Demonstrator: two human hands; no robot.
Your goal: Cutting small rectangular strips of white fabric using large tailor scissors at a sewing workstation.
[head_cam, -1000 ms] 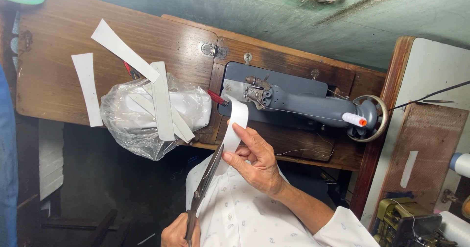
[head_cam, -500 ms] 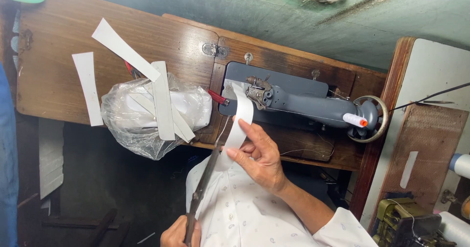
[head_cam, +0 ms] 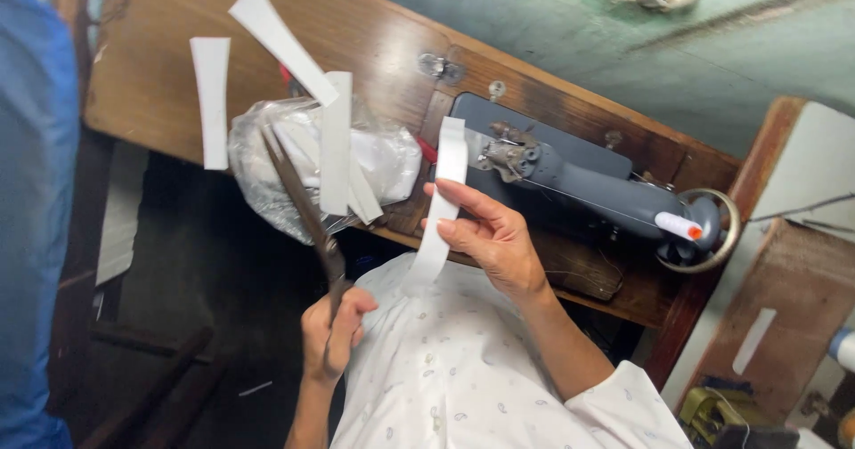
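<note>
Holding a long white fabric strip (head_cam: 439,213) above the wooden bench (head_cam: 160,75), the right hand (head_cam: 485,235) pinches it between closed fingers (head_cam: 463,201), just beside the grey sewing machine (head_cam: 579,186). The left hand (head_cam: 331,331) grips long metal scissors (head_cam: 303,204), blades shut. The strip looks light, limp and floppy, likely best pinched near an end.

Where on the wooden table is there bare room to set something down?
Bare wood lies on the table left of the leftmost white strip, and between the angled strip and the metal hinge. The plastic bag and sewing machine crowd the rest.
</note>
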